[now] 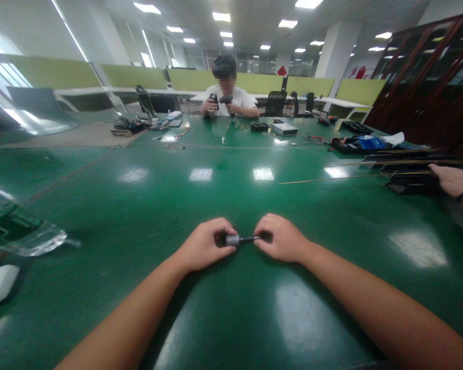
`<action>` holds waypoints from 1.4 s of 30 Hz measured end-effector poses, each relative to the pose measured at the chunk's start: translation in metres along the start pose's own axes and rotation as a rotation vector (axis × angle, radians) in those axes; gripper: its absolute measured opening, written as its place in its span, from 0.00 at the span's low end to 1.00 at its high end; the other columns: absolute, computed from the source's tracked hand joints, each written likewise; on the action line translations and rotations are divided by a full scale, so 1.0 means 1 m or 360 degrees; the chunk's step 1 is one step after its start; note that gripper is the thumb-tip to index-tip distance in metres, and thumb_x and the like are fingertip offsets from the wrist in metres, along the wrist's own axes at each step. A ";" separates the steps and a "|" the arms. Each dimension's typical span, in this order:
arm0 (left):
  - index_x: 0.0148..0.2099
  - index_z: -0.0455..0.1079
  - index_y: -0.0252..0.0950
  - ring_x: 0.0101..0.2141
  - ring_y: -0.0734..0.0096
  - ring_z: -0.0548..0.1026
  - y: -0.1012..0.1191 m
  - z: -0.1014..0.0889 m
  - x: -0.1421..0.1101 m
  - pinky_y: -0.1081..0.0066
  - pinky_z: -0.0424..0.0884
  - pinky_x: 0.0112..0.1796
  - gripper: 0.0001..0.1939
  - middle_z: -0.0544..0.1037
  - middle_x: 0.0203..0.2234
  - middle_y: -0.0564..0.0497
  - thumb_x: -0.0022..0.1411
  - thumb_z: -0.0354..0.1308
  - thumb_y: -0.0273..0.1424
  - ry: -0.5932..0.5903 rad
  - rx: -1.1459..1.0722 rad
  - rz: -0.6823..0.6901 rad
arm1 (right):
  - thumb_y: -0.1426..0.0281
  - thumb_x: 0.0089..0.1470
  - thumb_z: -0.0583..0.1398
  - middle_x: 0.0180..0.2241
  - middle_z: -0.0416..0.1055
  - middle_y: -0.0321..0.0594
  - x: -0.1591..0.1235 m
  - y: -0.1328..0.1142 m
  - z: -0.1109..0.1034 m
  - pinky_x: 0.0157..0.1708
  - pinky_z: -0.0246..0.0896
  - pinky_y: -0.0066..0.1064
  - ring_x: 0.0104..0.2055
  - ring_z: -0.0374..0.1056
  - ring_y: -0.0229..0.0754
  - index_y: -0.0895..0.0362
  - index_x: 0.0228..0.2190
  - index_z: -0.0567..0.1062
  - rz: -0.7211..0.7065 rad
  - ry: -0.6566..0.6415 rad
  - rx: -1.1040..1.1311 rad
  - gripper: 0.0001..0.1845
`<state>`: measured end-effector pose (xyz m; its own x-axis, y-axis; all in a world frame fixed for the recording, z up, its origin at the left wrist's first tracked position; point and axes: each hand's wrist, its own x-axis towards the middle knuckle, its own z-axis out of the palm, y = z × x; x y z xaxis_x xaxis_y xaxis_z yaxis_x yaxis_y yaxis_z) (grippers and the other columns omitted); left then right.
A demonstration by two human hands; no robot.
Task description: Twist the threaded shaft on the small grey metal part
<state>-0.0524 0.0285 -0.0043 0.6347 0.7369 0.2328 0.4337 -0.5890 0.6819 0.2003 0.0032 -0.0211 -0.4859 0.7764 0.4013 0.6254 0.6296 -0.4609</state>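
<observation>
Across the lower view spreads a glossy green bench (212,318), with a co-worker (241,98) at its far side and a clear bottle (42,239) to the left. Near the middle, the left grip (206,245) pinches the thick grey end of a small tool (232,240), while the right grip (280,237) pinches its thin dark end. The tool lies level between them; whether it touches the bench, I cannot tell. Seemingly metal, it should be stiff, sturdy, fairly light and slightly slippery, best held around the thick end.
</observation>
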 end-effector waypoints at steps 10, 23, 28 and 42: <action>0.42 0.78 0.37 0.36 0.68 0.77 0.003 -0.003 0.000 0.71 0.72 0.38 0.10 0.80 0.36 0.50 0.57 0.67 0.31 -0.0039 -0.0051 -0.0100 | 0.73 0.52 0.65 0.32 0.75 0.39 0.000 -0.001 -0.002 0.42 0.63 0.35 0.38 0.68 0.42 0.56 0.32 0.77 0.0038 -0.0033 -0.0016 0.03; 0.42 0.78 0.37 0.35 0.67 0.77 0.005 -0.004 0.001 0.70 0.73 0.38 0.10 0.80 0.36 0.49 0.57 0.66 0.32 -0.0036 -0.0045 -0.0107 | 0.74 0.51 0.65 0.33 0.75 0.40 -0.002 0.000 -0.005 0.42 0.63 0.36 0.38 0.69 0.43 0.56 0.32 0.77 0.0048 -0.0031 -0.0015 0.04; 0.43 0.78 0.37 0.35 0.67 0.77 0.004 -0.004 0.001 0.69 0.73 0.38 0.11 0.80 0.36 0.49 0.57 0.67 0.32 -0.0044 -0.0025 -0.0115 | 0.73 0.50 0.64 0.32 0.75 0.39 -0.002 0.001 -0.005 0.41 0.63 0.36 0.38 0.68 0.43 0.56 0.31 0.77 0.0062 -0.0044 -0.0039 0.03; 0.43 0.78 0.37 0.36 0.66 0.77 0.004 -0.005 0.001 0.69 0.73 0.39 0.12 0.80 0.37 0.49 0.56 0.67 0.32 -0.0050 -0.0017 -0.0139 | 0.74 0.48 0.64 0.31 0.74 0.39 -0.003 0.005 -0.006 0.40 0.62 0.35 0.37 0.67 0.43 0.56 0.30 0.76 0.0080 -0.0050 -0.0075 0.04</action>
<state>-0.0531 0.0283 0.0018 0.6146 0.7744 0.1504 0.4815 -0.5193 0.7060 0.2088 0.0040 -0.0195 -0.4714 0.8081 0.3533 0.6771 0.5883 -0.4420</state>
